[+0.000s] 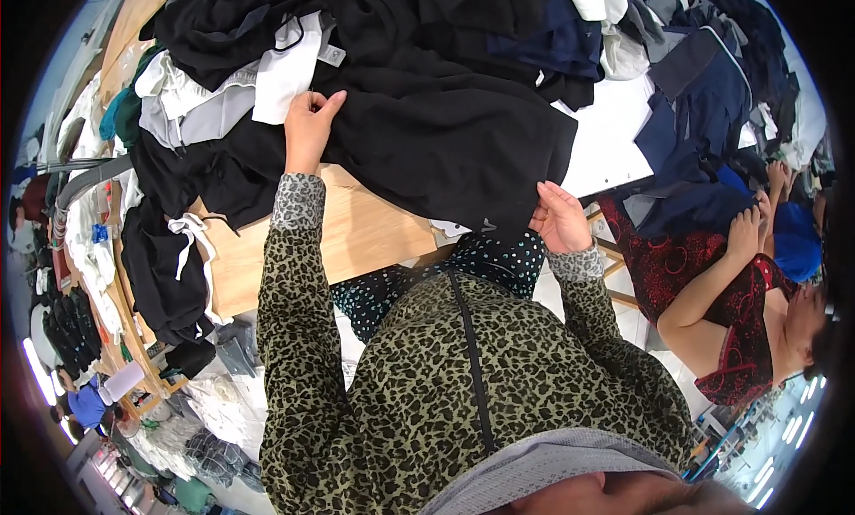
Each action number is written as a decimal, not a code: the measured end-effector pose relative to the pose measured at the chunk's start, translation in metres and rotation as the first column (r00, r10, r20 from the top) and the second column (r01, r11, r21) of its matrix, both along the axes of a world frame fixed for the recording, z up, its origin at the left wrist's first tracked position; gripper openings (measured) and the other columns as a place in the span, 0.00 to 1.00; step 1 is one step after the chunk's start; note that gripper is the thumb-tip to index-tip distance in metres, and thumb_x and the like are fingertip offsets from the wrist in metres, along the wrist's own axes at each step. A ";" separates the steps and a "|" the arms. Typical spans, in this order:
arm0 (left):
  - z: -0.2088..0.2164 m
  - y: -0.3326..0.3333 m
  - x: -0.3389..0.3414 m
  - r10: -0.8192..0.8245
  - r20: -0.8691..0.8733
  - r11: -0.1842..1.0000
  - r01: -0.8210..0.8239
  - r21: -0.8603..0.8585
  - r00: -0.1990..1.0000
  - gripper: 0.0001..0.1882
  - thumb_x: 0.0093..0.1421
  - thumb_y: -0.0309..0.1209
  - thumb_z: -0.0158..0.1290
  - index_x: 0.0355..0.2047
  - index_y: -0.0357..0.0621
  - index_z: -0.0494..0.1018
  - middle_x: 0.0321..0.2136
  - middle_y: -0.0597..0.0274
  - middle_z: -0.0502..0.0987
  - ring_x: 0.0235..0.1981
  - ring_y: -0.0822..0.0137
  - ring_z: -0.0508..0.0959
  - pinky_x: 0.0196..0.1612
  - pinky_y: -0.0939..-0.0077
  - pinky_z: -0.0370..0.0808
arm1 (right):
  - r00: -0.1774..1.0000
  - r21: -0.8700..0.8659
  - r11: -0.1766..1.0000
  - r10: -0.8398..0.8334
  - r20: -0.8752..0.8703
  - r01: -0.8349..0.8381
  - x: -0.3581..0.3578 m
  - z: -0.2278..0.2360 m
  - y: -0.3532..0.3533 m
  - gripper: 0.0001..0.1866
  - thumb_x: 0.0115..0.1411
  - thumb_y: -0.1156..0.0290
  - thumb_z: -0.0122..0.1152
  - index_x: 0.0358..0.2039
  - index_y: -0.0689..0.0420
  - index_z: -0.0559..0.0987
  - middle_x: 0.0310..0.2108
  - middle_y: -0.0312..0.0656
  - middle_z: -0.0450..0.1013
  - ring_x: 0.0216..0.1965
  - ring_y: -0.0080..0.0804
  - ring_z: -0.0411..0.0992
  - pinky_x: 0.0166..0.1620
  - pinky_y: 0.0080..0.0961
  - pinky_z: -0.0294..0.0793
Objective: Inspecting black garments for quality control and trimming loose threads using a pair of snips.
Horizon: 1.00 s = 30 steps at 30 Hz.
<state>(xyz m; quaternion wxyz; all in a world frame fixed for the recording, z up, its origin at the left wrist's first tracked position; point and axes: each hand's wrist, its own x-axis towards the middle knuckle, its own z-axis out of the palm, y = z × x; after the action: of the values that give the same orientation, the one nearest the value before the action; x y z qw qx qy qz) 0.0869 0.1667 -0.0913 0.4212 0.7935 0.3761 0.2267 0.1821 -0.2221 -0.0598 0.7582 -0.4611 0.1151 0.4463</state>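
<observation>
A: What is the biggest thing there?
B: It is the wooden worktop (356, 234), and on its far side lies a large pile of dark clothes (383, 16).

A: And the black garment, where is it?
B: The black garment (436, 141) is spread in front of this pile, partly over the near edge of the worktop. Its long axis runs slantwise, from upper left to lower right. The wide, straight end points to the right; the other end is lost among the black cloth, so I cannot tell where it finishes.

A: What stands around it?
B: On the right, a co-worker (677, 283) in red and black has both hands at some navy clothes (686, 96). A white cloth (285, 74) lies against the garment's left side, in the way near the left hand.

A: How are the hands?
B: The right hand (561, 216) holds the edge at the lower right corner. The left hand (313, 114) has bent fingers where white and black cloth meet; I cannot tell which it holds.

A: Smallest?
B: A white tag (331, 55) behind the left hand, and a pale mark (488, 224) near the garment's lower edge.
</observation>
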 end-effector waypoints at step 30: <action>0.042 -0.018 -0.036 -0.197 0.103 0.917 0.220 -0.333 0.975 0.10 0.55 0.34 0.58 0.28 0.42 0.70 0.18 0.75 0.66 0.17 0.85 0.62 0.18 0.88 0.60 | 0.863 0.015 0.921 -0.371 0.341 0.390 0.035 -0.026 -0.024 0.09 0.63 0.69 0.50 0.40 0.59 0.73 0.37 0.38 0.75 0.35 0.25 0.73 0.39 0.23 0.73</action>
<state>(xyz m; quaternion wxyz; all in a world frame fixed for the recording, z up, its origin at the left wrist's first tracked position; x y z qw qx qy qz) 0.0508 0.1484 -0.0490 0.5869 0.7357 0.3087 0.1383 0.2167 -0.2457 -0.0856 0.8268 -0.5194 0.0841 0.1990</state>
